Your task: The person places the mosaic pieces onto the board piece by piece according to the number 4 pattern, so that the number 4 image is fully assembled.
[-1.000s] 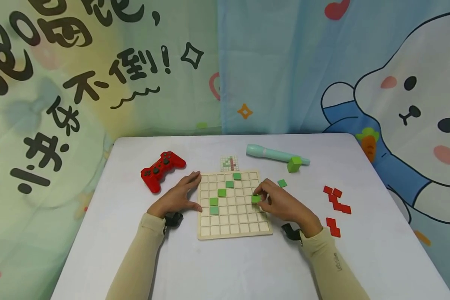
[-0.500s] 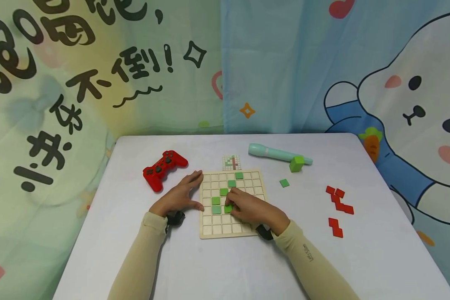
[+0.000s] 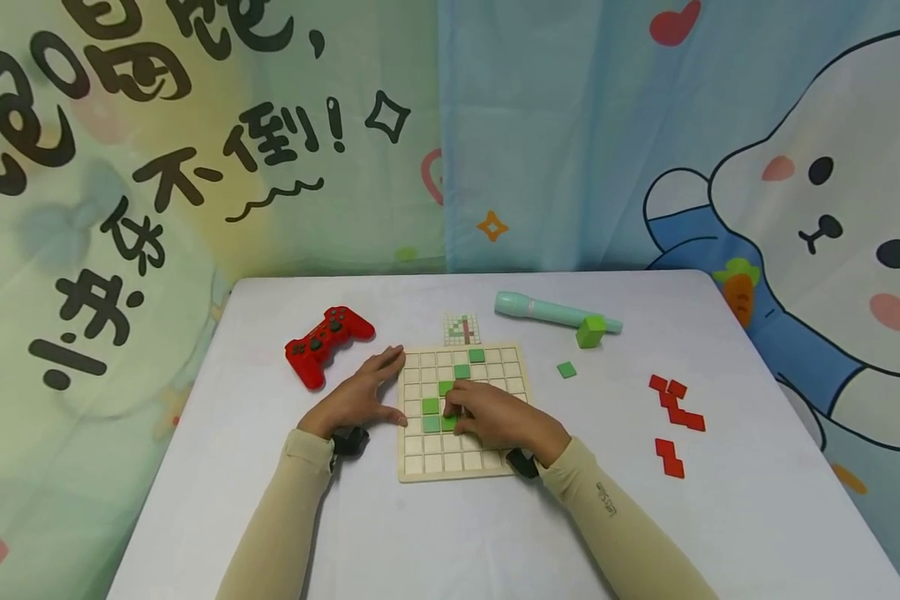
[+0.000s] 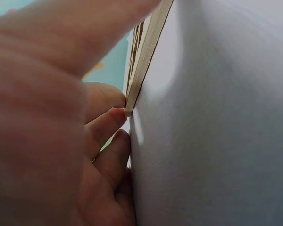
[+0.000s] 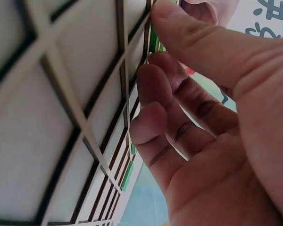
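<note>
A wooden grid board (image 3: 465,459) lies on the white table, with several green square tiles (image 3: 430,406) in its cells. My left hand (image 3: 356,395) rests at the board's left edge, thumb and fingers spread apart and touching the rim; its wrist view shows the fingertips against the wooden edge (image 4: 148,54). Over the board's middle, my right hand (image 3: 498,415) bends its fingers and thumb at a green tile (image 3: 448,424), which lies beside a darker green tile (image 3: 431,424). The right wrist view shows thumb and fingertips close to the grid; they partly hide this tile.
A small pattern card (image 3: 461,330) lies behind the board. A red game controller (image 3: 326,345) is at back left. A teal microphone-shaped object (image 3: 547,312), a green cube (image 3: 590,332) and a loose green tile (image 3: 566,369) are at back right. Several red tiles (image 3: 669,459) lie at right.
My right hand has moved left from the board's right side to its middle, bringing a green tile beside the darker green one. My left hand has stayed at the board's edge.
</note>
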`<action>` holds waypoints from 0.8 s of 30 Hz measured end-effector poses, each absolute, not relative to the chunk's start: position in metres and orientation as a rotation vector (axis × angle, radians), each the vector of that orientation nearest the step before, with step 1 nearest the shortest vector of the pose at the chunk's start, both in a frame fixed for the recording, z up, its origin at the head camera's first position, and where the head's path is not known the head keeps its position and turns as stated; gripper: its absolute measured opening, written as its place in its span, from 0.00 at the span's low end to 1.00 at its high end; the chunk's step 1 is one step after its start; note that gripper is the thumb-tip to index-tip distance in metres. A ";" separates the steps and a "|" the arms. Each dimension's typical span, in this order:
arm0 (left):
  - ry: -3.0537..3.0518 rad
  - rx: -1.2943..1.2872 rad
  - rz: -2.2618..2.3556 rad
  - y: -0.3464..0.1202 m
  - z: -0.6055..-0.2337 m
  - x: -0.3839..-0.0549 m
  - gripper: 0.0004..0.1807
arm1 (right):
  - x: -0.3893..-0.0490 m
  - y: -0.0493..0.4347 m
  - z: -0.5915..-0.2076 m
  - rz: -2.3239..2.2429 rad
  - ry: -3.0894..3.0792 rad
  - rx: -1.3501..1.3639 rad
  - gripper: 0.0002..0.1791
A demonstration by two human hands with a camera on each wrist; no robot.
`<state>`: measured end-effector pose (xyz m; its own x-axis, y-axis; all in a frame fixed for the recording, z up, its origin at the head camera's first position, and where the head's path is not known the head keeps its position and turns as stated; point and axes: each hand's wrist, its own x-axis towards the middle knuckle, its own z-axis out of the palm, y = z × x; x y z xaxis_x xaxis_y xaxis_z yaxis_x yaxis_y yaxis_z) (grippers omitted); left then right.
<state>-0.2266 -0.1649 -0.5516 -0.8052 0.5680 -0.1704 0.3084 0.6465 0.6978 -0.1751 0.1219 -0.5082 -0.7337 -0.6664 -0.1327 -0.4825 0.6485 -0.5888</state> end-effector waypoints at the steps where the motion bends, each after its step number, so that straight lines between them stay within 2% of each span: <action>1: 2.490 0.694 0.959 -0.165 -0.552 -0.226 0.66 | -0.176 0.122 -0.508 -0.754 2.532 -0.911 0.07; 10: 2.494 0.690 0.959 -0.163 -0.552 -0.225 0.66 | -0.178 0.130 -0.509 -0.805 2.523 -0.850 0.11; 15: 2.486 0.693 0.970 -0.162 -0.554 -0.224 0.66 | -0.179 0.171 -0.504 -1.035 2.607 -0.777 0.14; 18: 2.493 0.693 0.968 -0.162 -0.555 -0.224 0.66 | -0.181 0.207 -0.504 -1.193 2.753 -0.592 0.14; 24: 2.518 0.701 0.949 -0.164 -0.553 -0.226 0.66 | -0.189 0.265 -0.513 -1.289 2.895 -0.025 0.16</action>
<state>-0.2258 -0.1643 -0.5531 -0.8125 0.5625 -0.1529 0.3216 0.6514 0.6873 -0.1892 0.2651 -0.5134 -0.9995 -0.0032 0.0320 -0.0260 0.6691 -0.7427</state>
